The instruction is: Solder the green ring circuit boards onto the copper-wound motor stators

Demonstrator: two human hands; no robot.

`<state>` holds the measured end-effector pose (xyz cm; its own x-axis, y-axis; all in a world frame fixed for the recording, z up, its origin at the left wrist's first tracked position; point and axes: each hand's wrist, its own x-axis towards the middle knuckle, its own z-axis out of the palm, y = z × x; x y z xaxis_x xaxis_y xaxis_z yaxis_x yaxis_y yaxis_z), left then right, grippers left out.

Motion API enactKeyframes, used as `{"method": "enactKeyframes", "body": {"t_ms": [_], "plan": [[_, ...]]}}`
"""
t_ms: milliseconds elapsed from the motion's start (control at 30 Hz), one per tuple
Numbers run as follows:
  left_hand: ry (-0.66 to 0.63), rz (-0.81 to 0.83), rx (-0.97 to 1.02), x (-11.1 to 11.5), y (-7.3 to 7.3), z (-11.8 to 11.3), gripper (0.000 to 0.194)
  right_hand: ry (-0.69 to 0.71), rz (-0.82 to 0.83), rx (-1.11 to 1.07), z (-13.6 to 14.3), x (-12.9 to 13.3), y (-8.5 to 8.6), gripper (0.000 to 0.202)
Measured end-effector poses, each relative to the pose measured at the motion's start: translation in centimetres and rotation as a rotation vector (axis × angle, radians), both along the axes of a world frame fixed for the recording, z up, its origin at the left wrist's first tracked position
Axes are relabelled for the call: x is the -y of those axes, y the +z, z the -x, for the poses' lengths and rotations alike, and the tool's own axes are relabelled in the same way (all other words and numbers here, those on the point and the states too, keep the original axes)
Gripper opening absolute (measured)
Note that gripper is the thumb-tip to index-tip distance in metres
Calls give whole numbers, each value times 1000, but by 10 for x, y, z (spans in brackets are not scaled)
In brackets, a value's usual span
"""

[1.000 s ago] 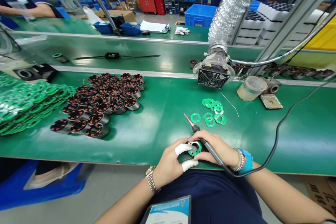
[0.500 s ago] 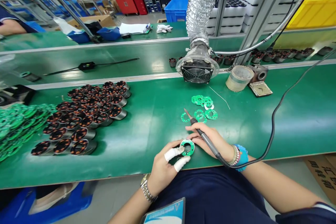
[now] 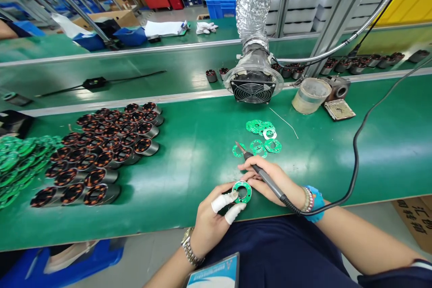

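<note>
My left hand [image 3: 211, 218], with white finger covers on two fingers, is closed around a ring-shaped green circuit board [image 3: 249, 193] near the front edge of the bench. Whatever lies beneath the board is mostly hidden. In my right hand [image 3: 281, 182] is a soldering iron [image 3: 269, 183], its tip pointing up and left, away from the held board. Some right-hand fingertips reach the far side of the board. Beyond the tip lie loose green ring boards [image 3: 272, 146] and a small pile of them [image 3: 255, 126].
Rows of motor stators [image 3: 103, 159] with copper windings stand at left, beside a heap of green boards [image 3: 20, 162]. A fume fan [image 3: 253, 92] hangs at the back. Right of it sit a round pot [image 3: 310, 96] and a tip-cleaning pad [image 3: 339, 110]. The iron's black cable [image 3: 356, 157] crosses the right side.
The camera view has shifted slightly, so the bench's contents sit a little differently. The board in my left hand appears slightly turned. Both hands keep their holds, and the iron's tip stays raised.
</note>
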<state>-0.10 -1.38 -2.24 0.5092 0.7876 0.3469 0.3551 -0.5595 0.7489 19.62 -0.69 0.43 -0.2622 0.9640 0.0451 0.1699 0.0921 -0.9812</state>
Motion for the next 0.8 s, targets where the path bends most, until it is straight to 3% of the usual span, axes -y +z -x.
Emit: {"method": "enactKeyframes", "body": {"t_ms": [200, 367, 567, 800], "plan": [[-1, -6, 10, -1, -2, -1, 25, -34, -45, 26, 4, -1, -1, 24], [9, 4, 23, 2, -1, -2, 26, -60, -206, 197, 0, 11, 2, 28], [31, 138, -183, 2, 11, 12, 57, 82, -379, 396, 0, 23, 4, 38], [47, -21, -268, -9, 9, 11, 22, 78, -369, 443, 3, 21, -3, 37]]}}
